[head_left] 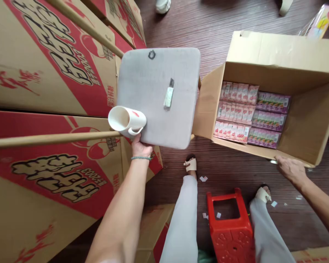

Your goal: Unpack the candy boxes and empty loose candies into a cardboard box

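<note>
My left hand (140,149) is closed around the near edge of a grey cushioned chair seat (159,128), its fingers partly hidden. Just above it, a white mug (138,118) lies on its side on the seat, its handle close to my thumb. A box cutter (169,95) with a pale handle and a small dark ring (151,54) also lie there. My right hand (290,170) grips the near edge of an open cardboard box (304,120). Inside are rows of pink packs (235,111) and purple packs (268,120). A small white thing shows by my right fingertips; its kind is unclear.
Large printed cartons (57,157) are stacked along the left, with wooden chair bars (55,140) in front of them. A red plastic stool (230,223) stands between my legs. Paper scraps (218,215) lie on the dark floor. A colourful package (323,22) is at the far right.
</note>
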{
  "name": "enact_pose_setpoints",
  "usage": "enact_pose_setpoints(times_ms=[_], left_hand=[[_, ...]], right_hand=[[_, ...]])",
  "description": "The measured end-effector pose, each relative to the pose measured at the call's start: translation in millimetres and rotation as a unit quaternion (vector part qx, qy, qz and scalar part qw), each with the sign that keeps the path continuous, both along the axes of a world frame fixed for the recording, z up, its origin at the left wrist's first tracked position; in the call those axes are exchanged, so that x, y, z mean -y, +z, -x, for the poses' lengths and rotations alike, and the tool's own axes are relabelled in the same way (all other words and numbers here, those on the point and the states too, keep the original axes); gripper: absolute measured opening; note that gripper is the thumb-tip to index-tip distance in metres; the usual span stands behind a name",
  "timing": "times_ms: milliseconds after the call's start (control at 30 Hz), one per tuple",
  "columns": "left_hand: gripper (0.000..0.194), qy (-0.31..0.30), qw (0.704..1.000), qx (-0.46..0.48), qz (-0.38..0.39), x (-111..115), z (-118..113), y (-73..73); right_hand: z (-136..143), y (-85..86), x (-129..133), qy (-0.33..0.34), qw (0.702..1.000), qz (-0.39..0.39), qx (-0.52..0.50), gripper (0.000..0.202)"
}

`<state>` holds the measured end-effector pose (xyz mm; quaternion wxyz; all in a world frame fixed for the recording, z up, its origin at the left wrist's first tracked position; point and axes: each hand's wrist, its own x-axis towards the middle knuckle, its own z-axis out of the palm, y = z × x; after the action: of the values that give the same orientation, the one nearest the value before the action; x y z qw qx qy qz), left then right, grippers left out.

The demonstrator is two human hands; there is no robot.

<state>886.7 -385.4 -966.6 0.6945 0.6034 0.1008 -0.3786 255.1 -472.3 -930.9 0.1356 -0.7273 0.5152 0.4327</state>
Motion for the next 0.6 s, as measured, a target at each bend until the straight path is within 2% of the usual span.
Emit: enact_pose_setpoints(times_ms=[200, 367, 467, 600], left_hand=[[0.030, 0.047, 0.998, -0.041, -0.026, 18, 14, 23.2], [0.031, 0.084, 0.994, -0.065, -0.036, 38, 28, 43.8], [0.030, 0.096, 0.992, -0.061, -0.061, 45, 38, 50.2], [0.033, 0.081, 0.989, -0.029, -0.118, 52, 52, 53.7]], right_hand=[[12, 3.2, 34, 0.010, 0.999, -0.022, 0.033, 0.032], [5, 15.5, 60, 0.015, 0.996, -0.055, 0.070, 0.018], [-5, 26.6, 74, 0.022, 0.993, -0.087, 0.072, 0.015], [-11, 40.3, 94, 0.035, 0.991, -0.119, 0.054, 0.024]])
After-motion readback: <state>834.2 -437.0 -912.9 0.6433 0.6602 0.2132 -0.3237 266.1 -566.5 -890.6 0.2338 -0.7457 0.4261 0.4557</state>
